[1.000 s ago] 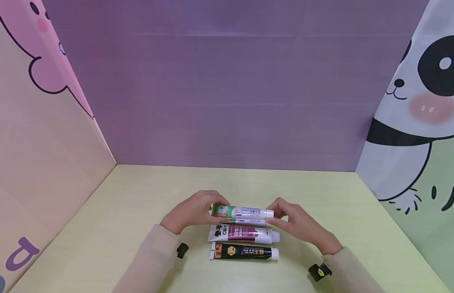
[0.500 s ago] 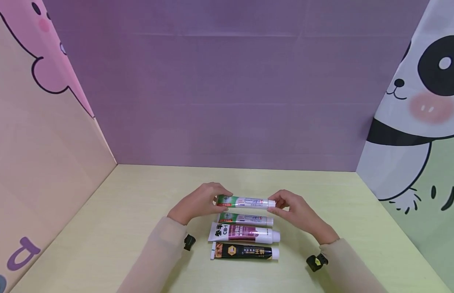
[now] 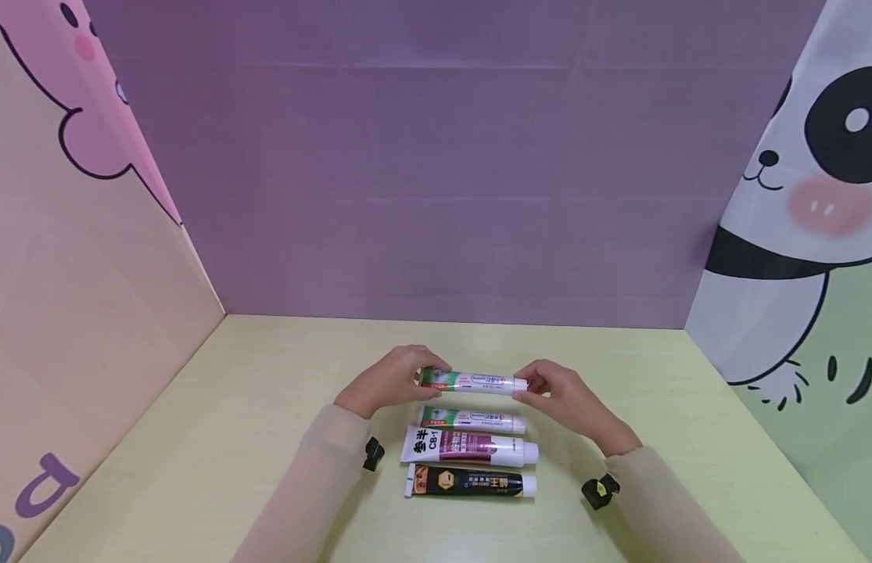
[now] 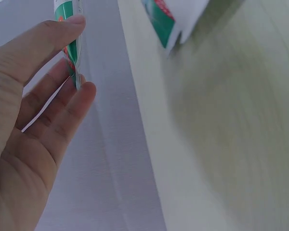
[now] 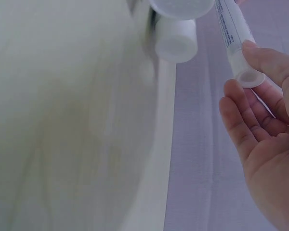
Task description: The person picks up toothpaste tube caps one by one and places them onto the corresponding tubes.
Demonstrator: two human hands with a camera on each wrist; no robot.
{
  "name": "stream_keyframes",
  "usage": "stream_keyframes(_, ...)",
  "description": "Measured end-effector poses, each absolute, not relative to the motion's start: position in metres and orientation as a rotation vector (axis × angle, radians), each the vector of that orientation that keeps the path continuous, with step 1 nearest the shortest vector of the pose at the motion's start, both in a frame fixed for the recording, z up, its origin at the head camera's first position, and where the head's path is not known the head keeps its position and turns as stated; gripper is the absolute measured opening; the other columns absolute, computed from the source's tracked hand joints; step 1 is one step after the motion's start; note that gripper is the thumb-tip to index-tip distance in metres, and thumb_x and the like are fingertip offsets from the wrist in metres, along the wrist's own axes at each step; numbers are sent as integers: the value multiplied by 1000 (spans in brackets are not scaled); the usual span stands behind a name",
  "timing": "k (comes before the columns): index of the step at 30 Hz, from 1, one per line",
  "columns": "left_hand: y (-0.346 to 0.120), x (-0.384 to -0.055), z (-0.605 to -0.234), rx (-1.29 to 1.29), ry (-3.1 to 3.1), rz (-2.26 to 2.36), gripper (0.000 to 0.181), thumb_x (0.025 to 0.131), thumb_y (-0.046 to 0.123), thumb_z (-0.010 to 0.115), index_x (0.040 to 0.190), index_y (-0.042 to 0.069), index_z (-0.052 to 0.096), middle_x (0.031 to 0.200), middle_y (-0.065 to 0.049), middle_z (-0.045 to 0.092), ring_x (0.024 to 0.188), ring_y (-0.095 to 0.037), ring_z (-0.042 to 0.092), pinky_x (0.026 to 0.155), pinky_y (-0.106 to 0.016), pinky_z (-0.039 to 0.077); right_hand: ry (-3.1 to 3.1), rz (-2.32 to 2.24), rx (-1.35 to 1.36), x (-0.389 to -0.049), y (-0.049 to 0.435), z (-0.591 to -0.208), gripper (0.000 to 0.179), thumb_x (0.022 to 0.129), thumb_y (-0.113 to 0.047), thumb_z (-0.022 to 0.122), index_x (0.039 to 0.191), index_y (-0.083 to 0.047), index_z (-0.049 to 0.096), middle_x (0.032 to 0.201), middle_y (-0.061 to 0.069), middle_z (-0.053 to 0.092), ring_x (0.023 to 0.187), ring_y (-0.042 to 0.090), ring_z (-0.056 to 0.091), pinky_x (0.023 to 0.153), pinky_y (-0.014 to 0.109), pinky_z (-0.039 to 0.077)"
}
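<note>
A green and white toothpaste tube (image 3: 478, 382) is held level between both hands, behind the other tubes. My left hand (image 3: 396, 379) pinches its flat crimped end between thumb and fingers; the left wrist view shows that green end (image 4: 71, 53) in the grip. At the white cap end, my right hand (image 3: 565, 395) pinches with thumb and fingers, and the cap (image 5: 248, 74) shows in the right wrist view. Nearer lies a second green and white toothpaste tube (image 3: 474, 420). In front of it are a white and maroon toothpaste tube (image 3: 471, 447) and a black toothpaste tube (image 3: 471, 482), caps all to the right.
The tubes lie on a pale wooden table (image 3: 281, 360). A purple backdrop (image 3: 450, 195) rises at its far edge. Side panels with a pink figure (image 3: 105, 102) and a panda (image 3: 823, 195) stand left and right. Each wrist carries a small black device (image 3: 600, 491).
Both hands have carried the held green and white tube away from the row, toward the backdrop. The second green and white tube has come into fuller view. The other tubes have stayed put.
</note>
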State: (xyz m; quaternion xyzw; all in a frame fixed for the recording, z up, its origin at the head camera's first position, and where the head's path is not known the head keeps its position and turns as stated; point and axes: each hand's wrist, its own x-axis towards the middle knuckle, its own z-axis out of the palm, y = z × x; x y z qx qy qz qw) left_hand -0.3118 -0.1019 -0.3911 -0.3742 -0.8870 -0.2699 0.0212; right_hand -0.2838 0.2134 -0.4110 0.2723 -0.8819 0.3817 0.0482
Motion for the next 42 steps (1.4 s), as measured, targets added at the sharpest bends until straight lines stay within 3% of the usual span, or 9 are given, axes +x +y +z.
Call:
stream_keyframes(8,-100,-317,-403,-1110,-2809,-955,33,88,9,77,120,6,72,117,-8,66,98,-18,60,83,-33,55,-2768,1174,787,-292,213,-419,22,92,-15,74,110,-3,67,92,-3,65,83,14,62,77,30,54)
stream_keyframes(25,-98,-322,-415,-1100,-2925,-983,27,91,9,73,118,9,74,118,-7,67,104,-18,58,85,-32,53,-2963,1151,693,-293,207,-421,13,93,-9,71,104,-5,67,90,-1,63,79,16,54,69,30,47)
stream_keyframes(42,-94,-323,-420,-1033,-2987,-1002,27,93,5,70,118,10,74,120,-7,65,105,-18,58,87,-35,52,-3029,1100,660,-296,205,-426,15,92,-10,72,103,-5,64,91,0,64,82,15,57,74,34,50)
